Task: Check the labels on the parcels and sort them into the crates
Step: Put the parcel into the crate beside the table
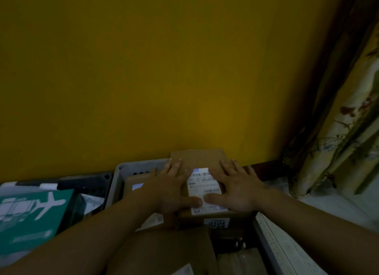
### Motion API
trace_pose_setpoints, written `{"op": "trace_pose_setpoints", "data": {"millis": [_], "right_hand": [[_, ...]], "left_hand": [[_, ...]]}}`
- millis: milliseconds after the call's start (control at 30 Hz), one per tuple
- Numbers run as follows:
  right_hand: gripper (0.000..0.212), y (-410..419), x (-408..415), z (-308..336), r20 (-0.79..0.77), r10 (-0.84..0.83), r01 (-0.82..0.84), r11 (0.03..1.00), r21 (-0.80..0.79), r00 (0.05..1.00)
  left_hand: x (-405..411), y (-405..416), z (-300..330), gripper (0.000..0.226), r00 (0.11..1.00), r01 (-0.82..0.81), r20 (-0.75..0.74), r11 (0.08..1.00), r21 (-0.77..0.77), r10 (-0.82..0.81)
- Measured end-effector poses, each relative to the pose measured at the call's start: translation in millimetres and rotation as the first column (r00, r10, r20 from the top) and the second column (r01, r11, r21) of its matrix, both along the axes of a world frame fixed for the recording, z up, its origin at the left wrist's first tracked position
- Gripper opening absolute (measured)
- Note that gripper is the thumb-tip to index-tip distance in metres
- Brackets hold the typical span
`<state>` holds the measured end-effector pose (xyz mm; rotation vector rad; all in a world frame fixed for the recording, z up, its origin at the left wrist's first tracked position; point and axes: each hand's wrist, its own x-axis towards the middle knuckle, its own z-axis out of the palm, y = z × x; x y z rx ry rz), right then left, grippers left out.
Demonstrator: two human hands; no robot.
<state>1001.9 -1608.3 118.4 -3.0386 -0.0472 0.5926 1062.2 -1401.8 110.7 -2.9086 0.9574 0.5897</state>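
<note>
A brown cardboard parcel with a white shipping label lies on top of other parcels in a grey crate against the yellow wall. My left hand lies flat on the parcel's left side, fingers straight. My right hand lies flat on its right side, fingers spread. The two thumbs nearly meet over the lower part of the label. Below the parcel, another box carries a small tag reading 0104.
A dark crate on the left holds a green box with white graphics and white bags. More brown parcels fill the grey crate in front. A patterned curtain hangs at right above a white surface.
</note>
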Motion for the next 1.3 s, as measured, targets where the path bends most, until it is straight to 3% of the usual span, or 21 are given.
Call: {"op": "trace_pose_setpoints", "data": {"millis": [167,367,467,600,667,767,900,1067,1200,1300], "right_hand": [[0.093,10.2,2.8,-13.0,-0.012,0.052,-0.053,0.998,-0.042,0.999],[0.116,12.1,-0.4,-30.3,-0.005,0.048,-0.047,0.998,0.031,0.999],[0.106,10.2,0.8,-30.0,0.002,0.039,-0.039,0.999,0.013,0.999],[0.091,8.9,1.1,-44.2,0.001,0.034,-0.034,0.999,-0.031,0.999],[0.1,9.3,-1.5,-47.8,-0.031,0.034,-0.035,0.999,-0.035,0.999],[0.119,9.6,2.7,-38.8,-0.028,0.04,-0.041,0.999,-0.012,0.999],[0.096,11.6,4.1,-36.2,-0.006,0.005,-0.005,1.0,0.006,1.0],[0.098,13.0,3.2,-53.6,-0.031,-0.003,0.002,1.0,-0.022,1.0],[0.12,15.1,1.9,-44.6,0.002,0.011,-0.011,1.0,0.014,1.0],[0.124,16.7,-0.3,-44.6,0.0,0.043,-0.043,0.998,0.042,0.999]], "left_hand": [[4.6,5.9,-18.3,0.109,0.999,0.02,0.036,0.999,0.031,-0.021],[4.4,8.4,-35.4,0.131,1.0,0.025,-0.015,1.0,-0.013,-0.025],[13.7,9.3,-30.3,0.135,0.999,0.011,-0.032,1.0,-0.017,-0.012],[16.7,6.4,-42.1,0.136,0.999,0.002,-0.033,0.999,-0.044,-0.003],[11.7,5.1,-44.6,0.133,0.999,-0.003,-0.048,0.999,-0.038,0.001],[12.0,4.1,-35.7,0.108,0.999,-0.03,-0.025,0.999,-0.021,0.03],[17.1,1.0,-34.1,0.105,0.996,-0.092,-0.012,0.994,-0.059,0.091],[14.9,0.8,-51.3,0.107,0.995,-0.095,-0.009,0.995,-0.026,0.095],[15.7,4.6,-44.2,0.134,0.998,-0.07,-0.006,0.998,-0.006,0.07],[13.9,9.2,-52.0,0.134,0.995,-0.092,-0.032,0.994,-0.063,0.09]]}}
